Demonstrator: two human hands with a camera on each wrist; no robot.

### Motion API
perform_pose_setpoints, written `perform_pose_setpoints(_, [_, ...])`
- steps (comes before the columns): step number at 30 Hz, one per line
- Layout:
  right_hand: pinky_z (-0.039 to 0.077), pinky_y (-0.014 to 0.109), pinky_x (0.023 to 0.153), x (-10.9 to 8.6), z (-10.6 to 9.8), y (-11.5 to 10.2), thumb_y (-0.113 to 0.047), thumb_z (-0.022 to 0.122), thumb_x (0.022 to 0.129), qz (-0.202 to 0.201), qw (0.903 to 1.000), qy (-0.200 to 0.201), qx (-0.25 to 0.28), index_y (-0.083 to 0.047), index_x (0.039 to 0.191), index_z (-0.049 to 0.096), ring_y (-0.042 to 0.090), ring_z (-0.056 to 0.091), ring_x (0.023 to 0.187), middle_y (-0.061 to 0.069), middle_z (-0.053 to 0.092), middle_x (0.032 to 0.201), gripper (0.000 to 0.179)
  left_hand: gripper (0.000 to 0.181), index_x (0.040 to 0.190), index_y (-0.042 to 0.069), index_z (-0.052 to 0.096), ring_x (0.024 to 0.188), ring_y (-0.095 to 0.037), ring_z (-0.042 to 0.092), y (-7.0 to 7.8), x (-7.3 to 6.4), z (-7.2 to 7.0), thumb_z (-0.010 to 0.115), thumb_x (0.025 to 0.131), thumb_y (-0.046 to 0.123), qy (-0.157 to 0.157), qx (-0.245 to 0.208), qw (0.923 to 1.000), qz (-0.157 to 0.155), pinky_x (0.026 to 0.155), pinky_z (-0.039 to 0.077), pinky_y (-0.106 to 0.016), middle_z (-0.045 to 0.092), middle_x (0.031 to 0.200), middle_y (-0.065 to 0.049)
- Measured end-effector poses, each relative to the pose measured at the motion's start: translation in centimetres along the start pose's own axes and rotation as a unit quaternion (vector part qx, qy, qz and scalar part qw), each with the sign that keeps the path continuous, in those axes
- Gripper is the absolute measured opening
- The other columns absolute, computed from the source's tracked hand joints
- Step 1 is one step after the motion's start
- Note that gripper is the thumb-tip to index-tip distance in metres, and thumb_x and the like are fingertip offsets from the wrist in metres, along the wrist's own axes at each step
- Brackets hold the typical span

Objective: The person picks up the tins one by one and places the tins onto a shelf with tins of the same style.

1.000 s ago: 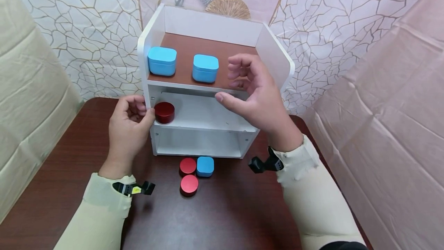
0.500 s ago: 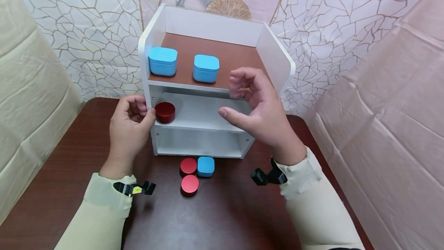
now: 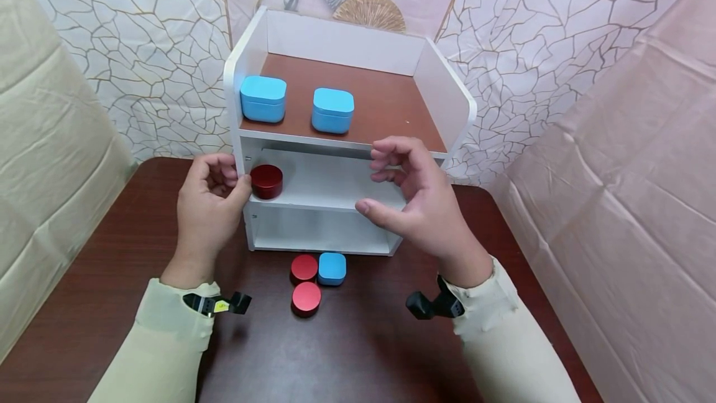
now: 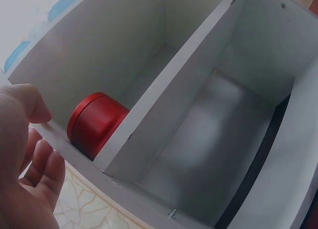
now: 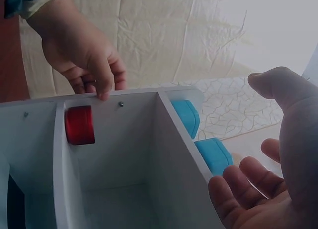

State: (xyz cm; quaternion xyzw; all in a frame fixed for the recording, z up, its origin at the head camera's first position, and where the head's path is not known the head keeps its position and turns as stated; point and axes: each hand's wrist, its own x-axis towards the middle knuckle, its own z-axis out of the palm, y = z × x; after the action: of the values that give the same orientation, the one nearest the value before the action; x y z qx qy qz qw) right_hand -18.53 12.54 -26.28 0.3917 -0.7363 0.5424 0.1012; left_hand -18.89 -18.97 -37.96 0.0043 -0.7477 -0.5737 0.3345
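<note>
A small white shelf unit (image 3: 358, 61) with a brown top board stands on the table. My left hand (image 3: 209, 204) grips the front edge of its left side panel, thumb at the front and fingers curled on the outside. Close to that thumb, a round red tin (image 4: 99, 122) sits at the left end of the middle shelf. Two blue boxes with rounded corners, the left one (image 3: 263, 99) and the right one (image 3: 332, 111), stand on the top board. My right hand (image 3: 425, 204) hovers before the shelf's right side, holding nothing, its fingers loosely bent and thumb apart.
On the dark wooden table (image 3: 268, 359), before the shelf, lie a blue box (image 3: 332, 268), a red tin (image 3: 304, 268) beside it and a nearer red tin (image 3: 306, 298). Patterned cloth (image 3: 151, 48) hangs behind, and pale cloth (image 3: 604, 160) flanks the table.
My right hand has come down from in front of the top board to the level of the middle shelf. The left hand keeps its place on the side panel.
</note>
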Motion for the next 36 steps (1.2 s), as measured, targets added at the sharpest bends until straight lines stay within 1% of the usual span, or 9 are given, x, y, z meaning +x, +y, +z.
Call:
perform_pose_setpoints(3, [0.057, 0.046, 0.102, -0.4, 0.1, 0.4, 0.005, 0.088, 0.076, 0.005, 1.0, -0.001, 0.002, -0.008, 0.14, 0.052, 0.037, 0.057, 0.119, 0.008, 0.057, 0.129, 0.074, 0.036, 0.127, 0.012, 0.061, 0.096, -0.014, 0.057, -0.1, 0.0, 0.0, 0.075, 0.094, 0.018, 0.0, 0.001, 1.0, -0.002, 0.076, 0.049, -0.017, 0.058, 0.104, 0.002])
perform_pose_setpoints(5, [0.057, 0.045, 0.102, -0.7, 0.2, 0.7, 0.004, 0.088, 0.076, 0.01, 0.9999, -0.002, 0.0, -0.012, 0.14, 0.053, 0.035, 0.057, 0.119, 0.009, 0.057, 0.128, 0.074, 0.036, 0.127, 0.012, 0.061, 0.096, -0.015, 0.057, -0.1, 0.0, 0.0, 0.075, 0.094, 0.018, 0.001, 0.002, 1.0, -0.003, 0.077, 0.049, -0.017, 0.058, 0.104, 0.002])
perform_pose_setpoints(10, [0.057, 0.046, 0.102, -1.2, 0.5, 1.4, 0.003, 0.088, 0.077, 0.02, 0.9998, -0.009, 0.001, -0.017, 0.14, 0.054, 0.03, 0.057, 0.12, 0.006, 0.057, 0.128, 0.074, 0.037, 0.128, 0.012, 0.06, 0.097, -0.015, 0.057, -0.2, 0.0, 0.1, 0.075, 0.095, 0.017, 0.0, 0.012, 0.9999, -0.009, 0.077, 0.049, -0.017, 0.059, 0.106, 0.0])
perform_pose_setpoints(18, [0.056, 0.048, 0.103, -2.0, 1.4, 2.7, 0.001, 0.088, 0.078, 0.035, 0.9989, -0.026, 0.017, -0.016, 0.14, 0.053, 0.037, 0.057, 0.121, 0.002, 0.059, 0.128, 0.073, 0.037, 0.129, 0.011, 0.06, 0.097, -0.016, 0.057, -0.1, 0.0, 0.1, 0.074, 0.095, 0.016, 0.001, 0.017, 0.9998, -0.011, 0.077, 0.049, -0.017, 0.059, 0.107, -0.001])
perform_pose_setpoints(23, [0.056, 0.052, 0.103, -2.7, 2.2, 3.8, -0.001, 0.088, 0.079, 0.047, 0.998, -0.037, 0.022, -0.014, 0.14, 0.053, 0.044, 0.057, 0.122, 0.001, 0.06, 0.127, 0.071, 0.037, 0.129, 0.011, 0.059, 0.097, -0.016, 0.057, 0.1, -0.1, 0.1, 0.073, 0.095, 0.016, 0.001, 0.021, 0.9997, -0.014, 0.077, 0.049, -0.017, 0.059, 0.107, -0.001])
perform_pose_setpoints(26, [0.056, 0.051, 0.103, -3.2, 2.6, 4.6, -0.005, 0.088, 0.08, 0.056, 0.9971, -0.046, 0.022, -0.015, 0.14, 0.052, 0.042, 0.057, 0.123, 0.003, 0.059, 0.129, 0.07, 0.036, 0.129, 0.01, 0.059, 0.097, -0.017, 0.057, 0.2, -0.1, 0.1, 0.073, 0.095, 0.015, 0.002, 0.021, 0.9997, -0.015, 0.077, 0.048, -0.017, 0.059, 0.107, -0.002])
perform_pose_setpoints(30, [0.056, 0.049, 0.104, -3.8, 3.1, 5.4, -0.007, 0.088, 0.081, 0.07, 0.9959, -0.048, 0.031, -0.011, 0.139, 0.052, 0.041, 0.057, 0.123, 0.015, 0.058, 0.131, 0.069, 0.036, 0.128, 0.009, 0.059, 0.097, -0.018, 0.057, 0.4, -0.2, 0.1, 0.073, 0.095, 0.015, 0.002, 0.019, 0.9997, -0.013, 0.078, 0.048, -0.017, 0.059, 0.107, -0.003])
perform_pose_setpoints(33, [0.056, 0.05, 0.104, -4.2, 3.3, 5.9, -0.007, 0.088, 0.081, 0.076, 0.9954, -0.046, 0.036, -0.01, 0.139, 0.052, 0.037, 0.058, 0.122, 0.021, 0.056, 0.131, 0.069, 0.036, 0.128, 0.009, 0.059, 0.097, -0.017, 0.057, 0.4, -0.2, 0.1, 0.073, 0.095, 0.015, 0.002, 0.017, 0.9998, -0.014, 0.077, 0.048, -0.017, 0.059, 0.106, -0.003])
perform_pose_setpoints(36, [0.056, 0.048, 0.104, -4.5, 3.5, 6.2, -0.007, 0.089, 0.081, 0.079, 0.9951, -0.046, 0.037, -0.013, 0.139, 0.053, 0.029, 0.059, 0.122, 0.014, 0.058, 0.13, 0.069, 0.036, 0.128, 0.01, 0.059, 0.097, -0.017, 0.057, 0.3, -0.2, 0.1, 0.073, 0.095, 0.015, 0.002, 0.016, 0.9998, -0.013, 0.077, 0.048, -0.017, 0.058, 0.106, -0.002])
